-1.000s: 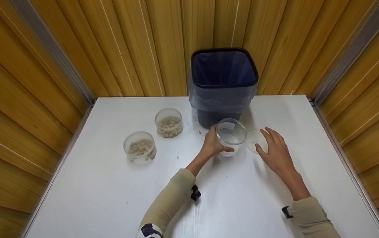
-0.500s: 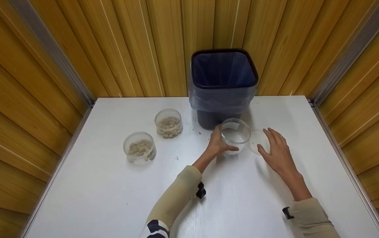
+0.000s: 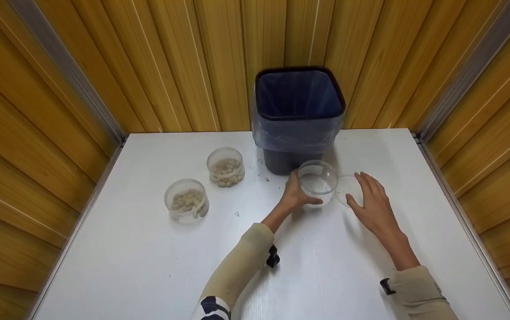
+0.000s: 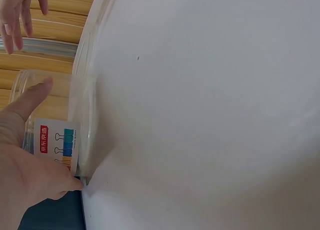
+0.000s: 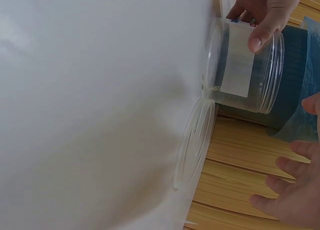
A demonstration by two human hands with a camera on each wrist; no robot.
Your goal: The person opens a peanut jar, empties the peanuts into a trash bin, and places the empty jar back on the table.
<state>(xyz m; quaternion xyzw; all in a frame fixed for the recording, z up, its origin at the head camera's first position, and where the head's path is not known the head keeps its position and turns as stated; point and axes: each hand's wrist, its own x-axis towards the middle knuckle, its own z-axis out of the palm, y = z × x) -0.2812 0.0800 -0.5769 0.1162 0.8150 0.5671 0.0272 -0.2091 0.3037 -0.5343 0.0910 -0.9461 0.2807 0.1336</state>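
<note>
My left hand (image 3: pixel 294 195) grips a clear round plastic jar (image 3: pixel 318 184), its thumb and fingers round the side. The jar stands upright on the white tabletop without its lid, and I see nothing in it. A printed label (image 4: pixel 56 142) is on its side in the left wrist view. Beside the jar, a clear round lid (image 3: pixel 346 184) lies flat; in the right wrist view the lid (image 5: pixel 194 142) is against the jar's base. Over the lid's right side hovers my right hand (image 3: pixel 372 206), fingers spread and holding nothing.
Just behind the jar is a dark bin (image 3: pixel 284 162) with a bluish bag liner. To the left, two clear tubs (image 3: pixel 187 201) (image 3: pixel 226 166) hold small beige nut-like pieces. Tiny crumbs dot the white tabletop (image 3: pixel 148 266). Wood-patterned walls (image 3: pixel 184 66) enclose the back and sides.
My left hand has shifted the jar slightly right, nearer the lid, and then stayed almost still. The right hand has barely moved.
</note>
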